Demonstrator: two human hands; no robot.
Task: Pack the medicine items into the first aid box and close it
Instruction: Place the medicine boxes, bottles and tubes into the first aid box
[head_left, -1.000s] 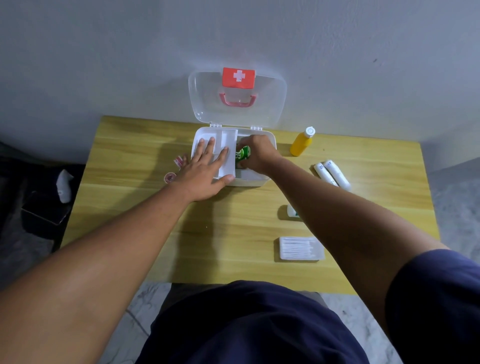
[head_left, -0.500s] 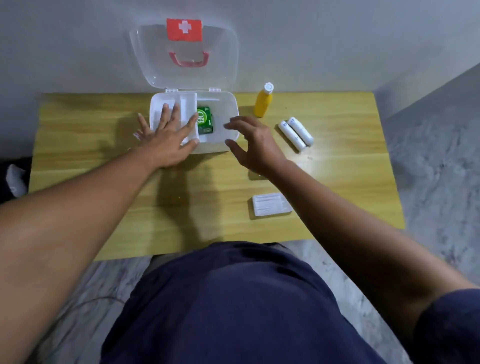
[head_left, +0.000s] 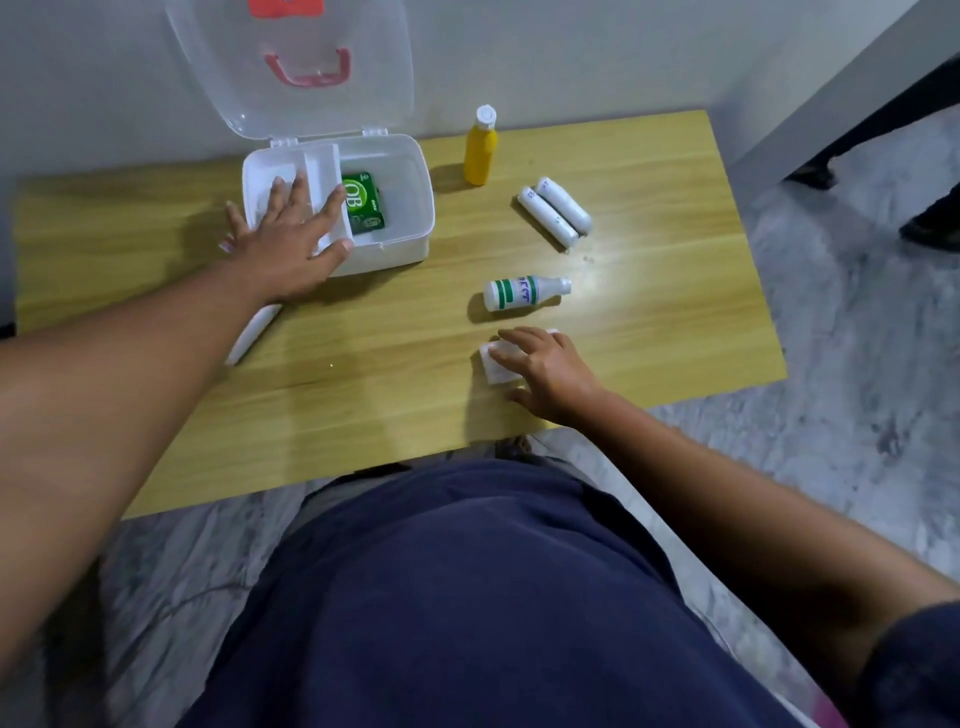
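Note:
The white first aid box (head_left: 410, 244) stands open at the table's back left, its clear lid (head_left: 363, 67) with a red handle leaning on the wall. A green packet (head_left: 363, 200) lies inside, beside the white inner tray. My left hand (head_left: 291, 239) lies flat and spread on that tray, holding nothing. My right hand (head_left: 553, 369) rests with fingers apart on a small clear swab pack (head_left: 491, 366) near the front edge; no firm grip shows. A white bottle with green stripes (head_left: 524, 292) lies just behind it. Two white tubes (head_left: 553, 210) and a yellow bottle (head_left: 480, 148) are further back.
The wooden table (head_left: 374, 374) stands against a grey wall. A long white item (head_left: 254, 332) pokes out from under my left forearm. Small stickers by the box are mostly hidden by my left hand. Marbled floor lies to the right, with dark furniture legs (head_left: 930, 228) there.
My right hand left the green packet in the box and drew back to the front, landing on the swab pack. The view swung right. My left hand stayed on the tray.

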